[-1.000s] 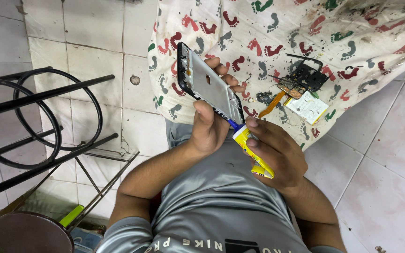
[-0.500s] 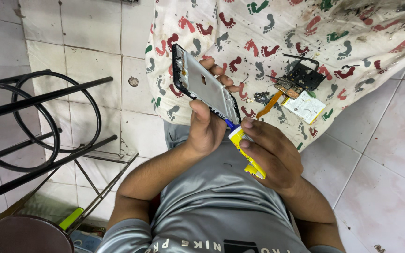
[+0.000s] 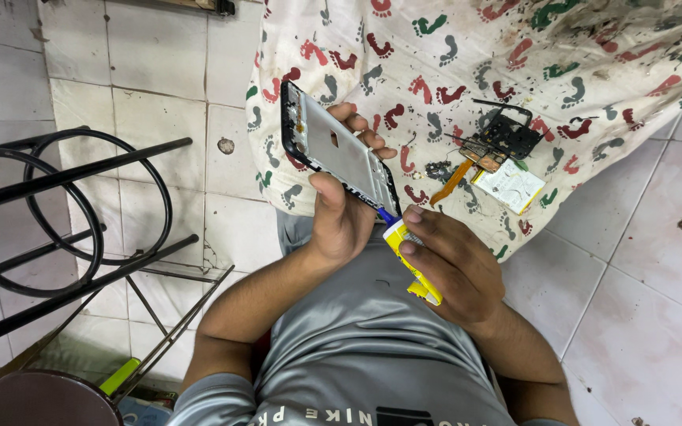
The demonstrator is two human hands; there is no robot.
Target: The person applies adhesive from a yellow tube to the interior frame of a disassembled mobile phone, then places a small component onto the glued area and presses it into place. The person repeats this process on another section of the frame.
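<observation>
Head view, looking down at our lap: our left hand (image 3: pixel 341 217) sits just left of centre, fingers curled round a phone frame (image 3: pixel 339 150), the thumb pressed on its near face and the fingertips (image 3: pixel 369 138) showing past its far edge. The frame is silver inside with a black rim, and it tilts from about 11 o'clock down to its lower corner near the middle of the picture.

At 4 o'clock from that corner, our right hand (image 3: pixel 455 268) is closed round a small yellow glue tube (image 3: pixel 410 260), forefinger and thumb pinching it near the top. The tube's blue nozzle (image 3: pixel 387 216) touches the frame's lower corner.

Behind the hands, from 12 to 3 o'clock, a white cloth printed with red, green and grey footprints (image 3: pixel 451 71) is spread on the tiled floor (image 3: pixel 641 292). On it, at about 2 o'clock from the tube, lie a black phone part (image 3: pixel 511 134), an orange flex cable (image 3: pixel 451 183) and a small white and yellow piece (image 3: pixel 508 185), close together and well apart from our hands.

At 9 o'clock stands a black metal rack with rings (image 3: pixel 57 213). Our grey shirt (image 3: pixel 357 347) fills the 6 o'clock edge.
</observation>
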